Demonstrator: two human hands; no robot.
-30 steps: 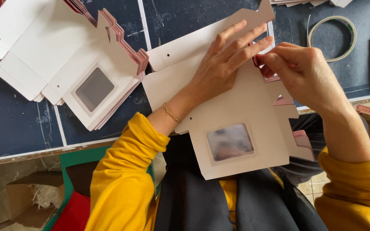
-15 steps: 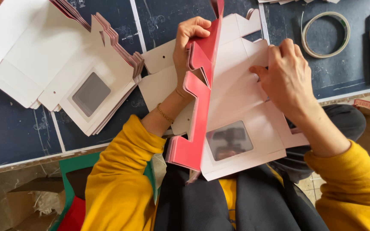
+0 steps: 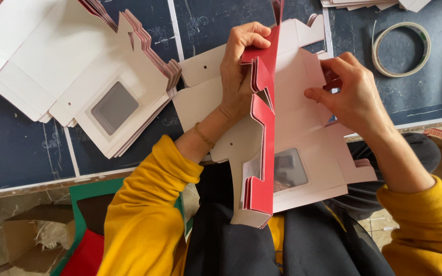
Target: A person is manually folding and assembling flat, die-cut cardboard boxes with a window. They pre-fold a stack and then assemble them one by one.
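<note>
While the flat carton blank (image 3: 303, 153) sits dead centre over the person's lap and the near table edge, its red printed side panel (image 3: 262, 128) is folded up on edge, running 12 to 6 o'clock through frame centre. White inner face of the blank is up, with a clear film window (image 3: 288, 169) at about 5 o'clock from centre

Left hand (image 3: 239, 69) at 12 o'clock: fingers curled over the top of the raised red panel, thumb side behind it, gripping that flap. Gold bracelet (image 3: 204, 137) on that wrist

Right hand (image 3: 351, 92) at 2 o'clock: thumb and fingertips closed in a pinch on a small red tab (image 3: 332, 82) at the blank's right-hand edge, palm down on the white face

A stack of the same flat blanks (image 3: 93, 76), window showing, lies at 10 o'clock on the dark blue table (image 3: 21, 153), well apart from both hands. Ring of tape (image 3: 401, 48) at 2 o'clock near the table's far right, beyond the right hand. More blanks (image 3: 369, 4) poke in at the top edge, 1 o'clock. Yellow sleeves (image 3: 144, 214) on both arms
</note>
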